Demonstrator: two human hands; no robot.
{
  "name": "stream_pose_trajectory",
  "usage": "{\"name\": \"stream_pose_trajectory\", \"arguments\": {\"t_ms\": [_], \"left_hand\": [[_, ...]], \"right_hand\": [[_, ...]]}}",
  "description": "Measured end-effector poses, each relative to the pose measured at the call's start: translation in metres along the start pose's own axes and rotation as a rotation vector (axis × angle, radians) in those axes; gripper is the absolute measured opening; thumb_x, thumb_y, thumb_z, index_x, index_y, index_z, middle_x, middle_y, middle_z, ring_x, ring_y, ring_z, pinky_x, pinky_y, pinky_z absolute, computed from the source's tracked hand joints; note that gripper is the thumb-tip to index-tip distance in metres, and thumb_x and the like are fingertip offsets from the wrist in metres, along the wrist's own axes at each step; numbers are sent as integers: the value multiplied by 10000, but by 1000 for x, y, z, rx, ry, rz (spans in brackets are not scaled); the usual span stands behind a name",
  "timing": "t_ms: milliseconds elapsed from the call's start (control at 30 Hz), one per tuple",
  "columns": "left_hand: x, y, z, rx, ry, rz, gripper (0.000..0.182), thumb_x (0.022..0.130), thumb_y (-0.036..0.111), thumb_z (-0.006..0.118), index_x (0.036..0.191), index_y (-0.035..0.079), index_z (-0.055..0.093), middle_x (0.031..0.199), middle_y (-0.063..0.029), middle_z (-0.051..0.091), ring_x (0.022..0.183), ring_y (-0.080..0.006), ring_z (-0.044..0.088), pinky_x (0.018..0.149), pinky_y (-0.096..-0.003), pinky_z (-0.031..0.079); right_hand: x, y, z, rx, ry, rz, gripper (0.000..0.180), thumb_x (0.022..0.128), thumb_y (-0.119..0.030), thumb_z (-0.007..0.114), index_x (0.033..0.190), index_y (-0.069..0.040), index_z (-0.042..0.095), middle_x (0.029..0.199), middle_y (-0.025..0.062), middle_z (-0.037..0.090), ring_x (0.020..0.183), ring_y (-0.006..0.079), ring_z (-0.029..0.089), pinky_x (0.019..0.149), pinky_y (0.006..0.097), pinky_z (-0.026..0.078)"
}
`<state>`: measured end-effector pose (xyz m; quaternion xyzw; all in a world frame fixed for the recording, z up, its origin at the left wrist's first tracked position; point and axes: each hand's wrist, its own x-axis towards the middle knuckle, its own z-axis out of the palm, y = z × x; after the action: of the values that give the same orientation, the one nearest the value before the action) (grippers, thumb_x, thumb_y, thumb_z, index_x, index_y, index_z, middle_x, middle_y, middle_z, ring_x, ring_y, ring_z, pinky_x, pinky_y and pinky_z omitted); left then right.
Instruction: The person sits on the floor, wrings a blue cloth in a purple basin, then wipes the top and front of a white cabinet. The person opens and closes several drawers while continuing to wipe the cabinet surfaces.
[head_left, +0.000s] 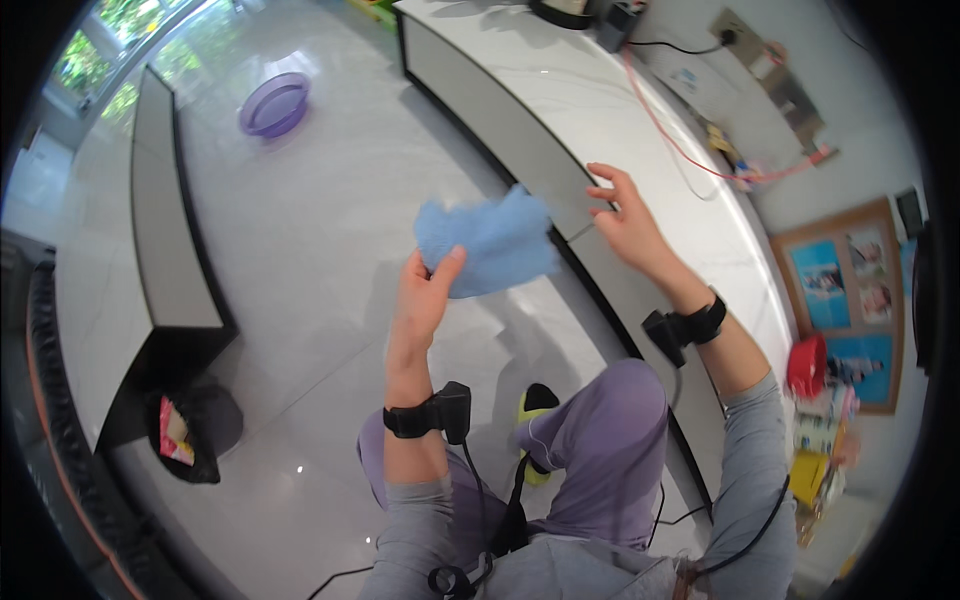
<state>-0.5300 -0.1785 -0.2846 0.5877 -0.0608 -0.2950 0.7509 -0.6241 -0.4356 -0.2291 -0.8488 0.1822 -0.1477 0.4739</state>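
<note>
Pinched between the thumb and fingers of my left hand (424, 296) is a light blue cloth (495, 244), held up in front of me over the floor. Its right part looks blurred. My right hand (626, 217) is apart from the cloth, its fingers spread and slightly bent with nothing in them. Behind that hand runs the edge of a low white cabinet (555, 105) with grey drawer fronts. Black straps with small devices sit on both my wrists.
A purple plastic basin (275, 105) stands on the glossy tiled floor (300, 225). At left are a low table (112, 262) and a black-lined waste bin (195, 435). On the right are a red container (806, 366), a photo board (840, 300) and a pink cable (675, 150).
</note>
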Motion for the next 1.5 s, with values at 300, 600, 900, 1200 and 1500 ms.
{"name": "stream_pose_trajectory", "arguments": {"t_ms": [300,600,900,1200,1500], "left_hand": [[37,80,3,-124,206,34,332,973,263,571,1187,10,559,1089,-69,640,991,-143,602,861,-314,481],[92,102,15,187,393,86,459,1012,414,440,1315,73,484,1235,-73,567,1138,-170,547,962,-338,457],[218,33,-33,-362,261,56,302,1022,232,400,1231,35,494,1175,-91,588,1068,-203,595,949,-367,478],[304,-39,-26,-697,-196,-232,364,995,323,456,1222,45,513,1209,-64,569,1091,-177,546,947,-335,444],[335,-30,-11,-532,4,72,460,983,237,525,1368,54,350,1230,-116,548,1070,-223,569,892,-355,483]], "right_hand": [[96,-53,49,601,-756,231,493,958,-316,586,1331,-13,475,1206,100,599,1090,178,583,932,322,474],[139,-84,94,1161,-388,297,379,906,-163,624,1223,-4,491,1118,96,601,1031,149,581,881,298,485],[170,-28,138,109,55,-225,437,842,-163,680,1218,-28,504,1131,128,584,1023,297,576,846,377,489],[215,65,171,11,195,65,349,889,-183,629,1178,8,585,1107,135,595,965,288,604,825,353,494],[224,43,199,-463,186,-219,293,813,-99,676,1101,-50,651,1166,125,625,1007,306,598,855,385,499]]}}
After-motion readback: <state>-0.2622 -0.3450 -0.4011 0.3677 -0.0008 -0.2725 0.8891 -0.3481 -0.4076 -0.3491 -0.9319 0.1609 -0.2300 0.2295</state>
